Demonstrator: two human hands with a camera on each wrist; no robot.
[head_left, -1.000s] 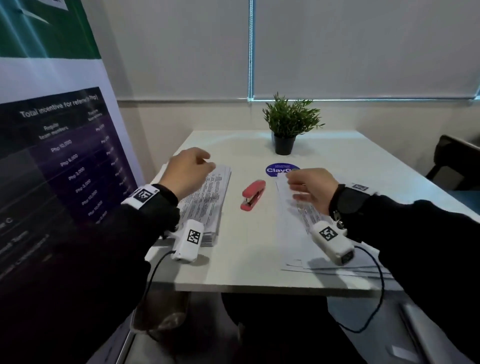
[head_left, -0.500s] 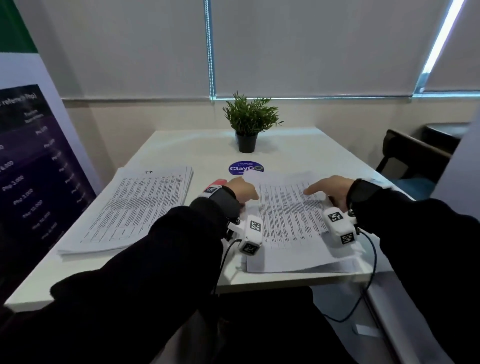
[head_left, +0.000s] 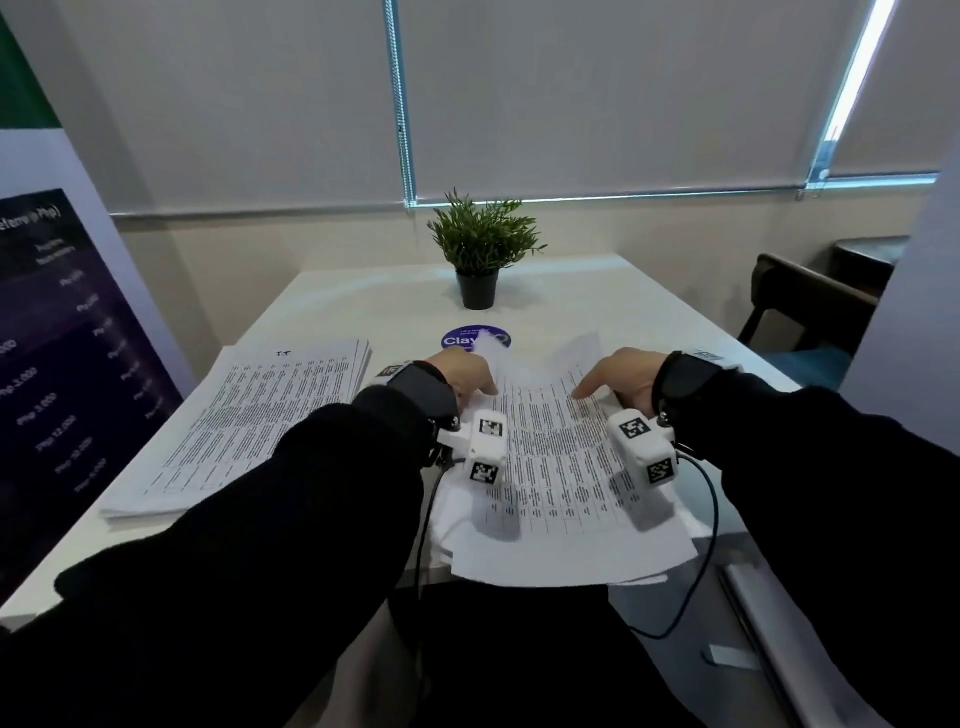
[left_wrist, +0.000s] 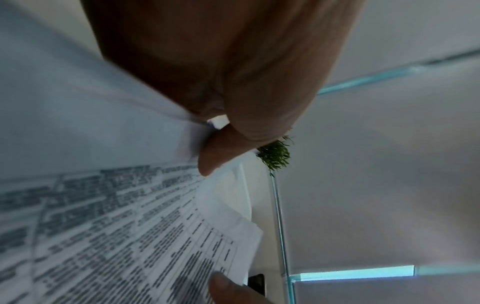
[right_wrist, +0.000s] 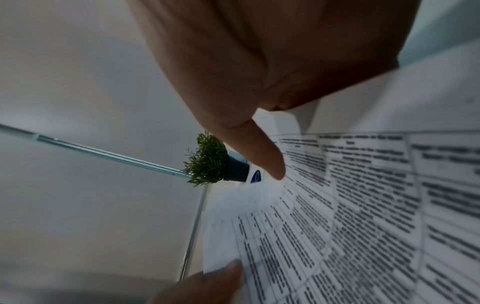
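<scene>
A loose sheaf of printed sheets (head_left: 550, 457) lies at the table's near edge, overhanging it a little. My left hand (head_left: 467, 376) pinches its far left edge, thumb (left_wrist: 210, 158) on top of the sheets (left_wrist: 116, 226). My right hand (head_left: 618, 376) pinches the far right edge, thumb (right_wrist: 262, 156) lying on the print (right_wrist: 363, 205). Between the hands the sheaf's far end bows upward. Under the paper the fingers are hidden.
A thicker stack of printed pages (head_left: 249, 421) lies to the left on the white table (head_left: 363, 301). Behind the sheaf sit a blue round sticker (head_left: 460, 340) and a potted plant (head_left: 480, 249). A banner (head_left: 52, 364) stands left, a dark chair (head_left: 810, 301) right.
My left hand left the stack on the left and came over to the right-hand sheaf. Both hands took its far edges, and its far end lifted and bowed. The red stapler went out of sight.
</scene>
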